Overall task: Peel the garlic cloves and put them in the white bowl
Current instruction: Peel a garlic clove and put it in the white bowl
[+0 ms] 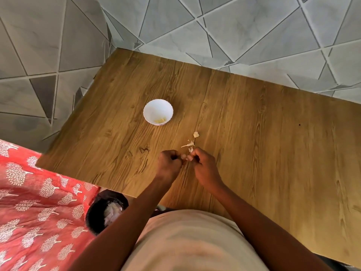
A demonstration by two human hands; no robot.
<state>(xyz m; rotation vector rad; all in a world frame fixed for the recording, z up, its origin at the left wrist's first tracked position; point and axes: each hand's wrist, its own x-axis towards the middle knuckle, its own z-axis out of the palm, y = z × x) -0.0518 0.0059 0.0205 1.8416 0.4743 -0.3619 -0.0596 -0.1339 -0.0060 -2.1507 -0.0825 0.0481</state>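
Wood-grain table [254,133] stood against grey triangle-tiled walls [244,26]. One white bowl [158,109] held peeled garlic [161,120]. Left hand [169,166] and right hand [205,167] together pinched one garlic clove [186,157]; two peel scraps [196,134] lay nearby.

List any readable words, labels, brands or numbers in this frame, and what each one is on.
None: no readable text anywhere in this view.
The white bowl is plain.
The wooden table shows only grain.
The red cloth carries white tree motifs, not letters.
The wall tiles have only line patterns.
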